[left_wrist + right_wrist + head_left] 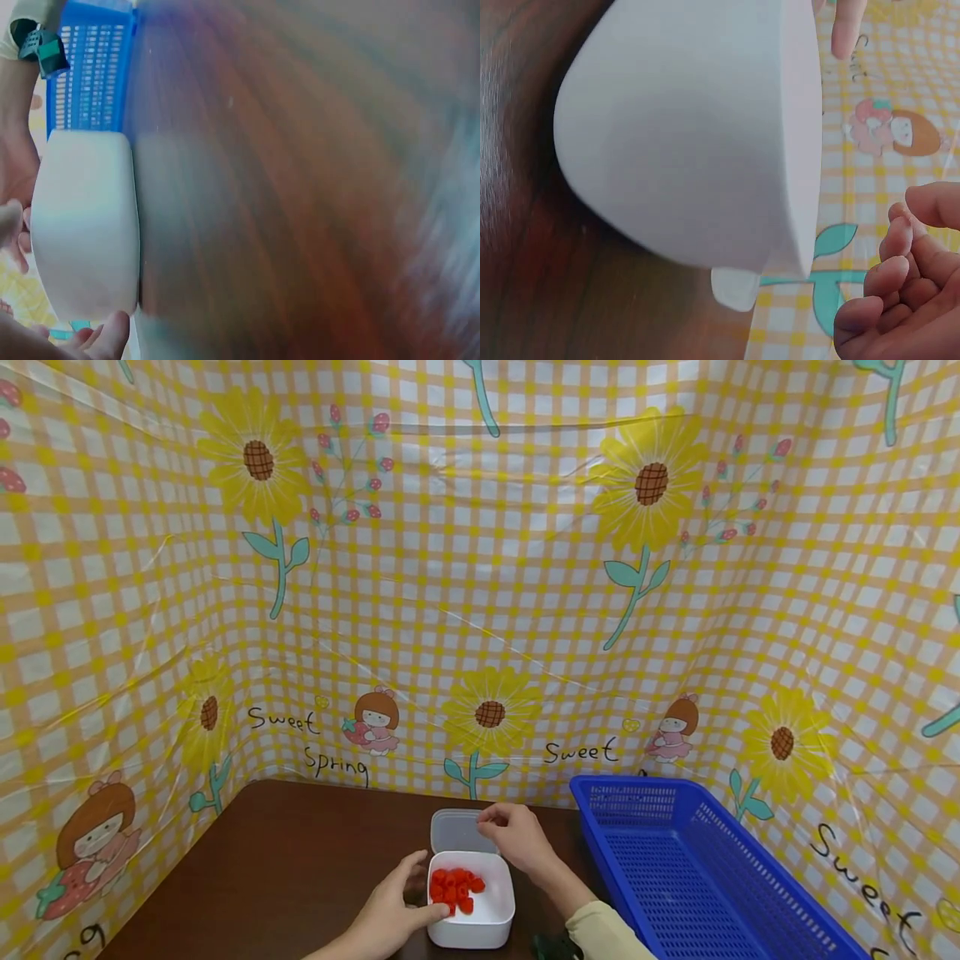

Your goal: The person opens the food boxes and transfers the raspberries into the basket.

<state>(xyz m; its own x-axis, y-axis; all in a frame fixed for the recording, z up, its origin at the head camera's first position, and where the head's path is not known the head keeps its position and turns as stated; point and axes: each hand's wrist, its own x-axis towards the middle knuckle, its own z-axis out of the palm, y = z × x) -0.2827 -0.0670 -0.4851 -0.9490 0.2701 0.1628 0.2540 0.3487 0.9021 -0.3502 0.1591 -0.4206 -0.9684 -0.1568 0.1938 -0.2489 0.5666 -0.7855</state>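
Note:
A white plastic box [472,931] stands on the table with several small red raspberry-like pieces [452,887] in it, mostly toward its left side. My left hand [396,897] grips the box's left side, its thumb at the near-left rim and its fingers farther back. Behind the box lies a translucent lid [453,832]. Over the lid's right edge is my right hand [517,837], fingers curled, thumb close to the index finger. In the right wrist view nothing shows between the right fingers [885,277]. The box's far wall is partly hidden.
A long blue plastic basket [667,868] stands to the right of the right forearm. The brown table [300,852] extends to the left. A checked, flower-printed cloth [480,568] surrounds the table. A dark green device [49,52] sits at the right wrist.

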